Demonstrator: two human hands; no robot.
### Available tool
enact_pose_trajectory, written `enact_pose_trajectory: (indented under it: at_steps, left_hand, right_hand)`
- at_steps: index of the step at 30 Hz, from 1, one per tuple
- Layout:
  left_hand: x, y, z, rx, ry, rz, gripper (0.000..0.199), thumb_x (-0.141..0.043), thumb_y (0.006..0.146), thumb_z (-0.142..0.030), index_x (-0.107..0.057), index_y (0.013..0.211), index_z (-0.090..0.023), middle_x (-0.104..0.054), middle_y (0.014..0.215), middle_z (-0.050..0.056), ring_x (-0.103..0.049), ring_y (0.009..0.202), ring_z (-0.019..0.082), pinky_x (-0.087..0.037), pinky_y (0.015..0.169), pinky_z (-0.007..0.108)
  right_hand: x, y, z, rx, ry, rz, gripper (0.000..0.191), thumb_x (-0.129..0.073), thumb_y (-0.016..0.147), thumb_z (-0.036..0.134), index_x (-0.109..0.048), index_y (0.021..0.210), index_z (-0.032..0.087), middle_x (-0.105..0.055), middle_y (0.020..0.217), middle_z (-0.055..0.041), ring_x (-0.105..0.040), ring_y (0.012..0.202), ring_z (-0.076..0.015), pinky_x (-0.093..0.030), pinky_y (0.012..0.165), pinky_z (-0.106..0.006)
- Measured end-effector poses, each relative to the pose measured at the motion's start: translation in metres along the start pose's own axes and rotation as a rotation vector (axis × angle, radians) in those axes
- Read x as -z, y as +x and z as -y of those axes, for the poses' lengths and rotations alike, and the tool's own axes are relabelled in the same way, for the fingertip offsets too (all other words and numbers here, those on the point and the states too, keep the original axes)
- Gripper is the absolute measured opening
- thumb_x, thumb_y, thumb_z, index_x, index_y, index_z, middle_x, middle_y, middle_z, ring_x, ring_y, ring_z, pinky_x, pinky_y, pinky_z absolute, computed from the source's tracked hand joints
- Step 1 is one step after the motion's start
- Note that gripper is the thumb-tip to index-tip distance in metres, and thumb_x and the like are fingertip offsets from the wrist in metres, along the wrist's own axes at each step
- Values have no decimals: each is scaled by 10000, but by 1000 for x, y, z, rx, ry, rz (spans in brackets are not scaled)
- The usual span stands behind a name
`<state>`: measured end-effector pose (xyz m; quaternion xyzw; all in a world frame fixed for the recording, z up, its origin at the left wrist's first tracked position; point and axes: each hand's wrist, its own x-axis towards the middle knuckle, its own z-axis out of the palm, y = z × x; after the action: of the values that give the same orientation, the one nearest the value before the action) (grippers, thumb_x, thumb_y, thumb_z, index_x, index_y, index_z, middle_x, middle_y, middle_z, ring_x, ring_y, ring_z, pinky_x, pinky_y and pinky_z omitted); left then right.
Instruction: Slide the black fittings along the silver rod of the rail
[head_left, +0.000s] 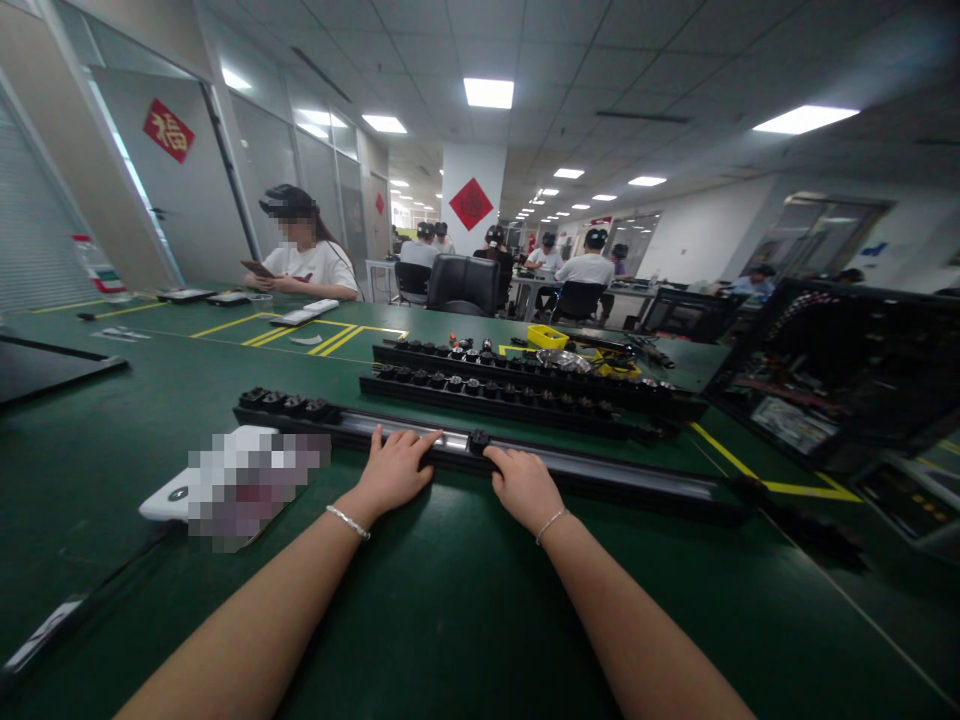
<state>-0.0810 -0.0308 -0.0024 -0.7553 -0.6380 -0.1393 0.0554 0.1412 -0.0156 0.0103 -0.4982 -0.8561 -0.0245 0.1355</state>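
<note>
A long black track rail [615, 468] lies across the table in front of me, with several black socket modules [289, 402] seated at its left end. My left hand [394, 465] rests on the rail's middle part, fingers spread and stretched over its shiny channel. Farther right along the same channel sits a single small black socket module [478, 440]. My right hand [525, 485] has its fingers bent, with the index fingertip and thumb at that module's right side. The undersides of both hands are hidden.
Behind the rail lie two more black rails [487, 392] filled with modules. A white device [169, 495] with a cable lies left, beside a blurred-out item. A yellow tray [547, 337] stands behind; an open black case [847, 370] stands right. A person [315, 260] sits across the table.
</note>
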Motion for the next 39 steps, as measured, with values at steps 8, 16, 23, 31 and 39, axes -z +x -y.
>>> enact_pose_trajectory:
  at_steps: [8, 16, 23, 31, 39]
  left_hand:
    - [0, 1, 0, -2, -9, 4, 569, -447, 791, -347, -365, 1353, -318, -576, 1118, 61, -462, 1127, 276, -97, 1046, 609]
    - [0, 0, 0, 2, -12, 10, 573, -452, 785, -338, -363, 1350, -324, -579, 1130, 58, -456, 1138, 275, -101, 1046, 608]
    - [0, -1, 0, 3, -19, 4, 573, -454, 787, -342, -361, 1352, -328, -580, 1123, 59, -455, 1133, 272, -91, 1049, 603]
    - [1, -1, 0, 1, -24, 12, 571, -445, 793, -339, -352, 1356, -330, -578, 1126, 54, -449, 1140, 269, -77, 1054, 596]
    - [3, -1, -1, 13, -27, 23, 566, -450, 792, -342, -366, 1352, -323, -577, 1128, 59, -449, 1141, 271, -73, 1060, 586]
  right_hand:
    - [6, -2, -8, 44, -3, 46, 425, -460, 800, 170, -514, 1210, 268, -639, 1035, -45, -555, 964, -182, -345, 866, -297]
    - [9, -4, -14, 33, -3, 92, 453, -460, 810, 153, -497, 1243, 282, -631, 1092, -46, -558, 996, -187, -352, 870, -305]
    - [7, -1, -18, 46, 55, 86, 422, -492, 791, 135, -529, 1194, 253, -626, 1127, -45, -555, 1025, -185, -356, 890, -292]
    - [4, -7, -19, 65, 3, 44, 424, -486, 808, 148, -519, 1217, 255, -636, 1066, -47, -536, 1016, -175, -274, 992, -337]
    - [2, -13, -20, 35, -54, 4, 421, -473, 837, 214, -501, 1249, 295, -635, 1008, -47, -531, 967, -186, -305, 898, -331]
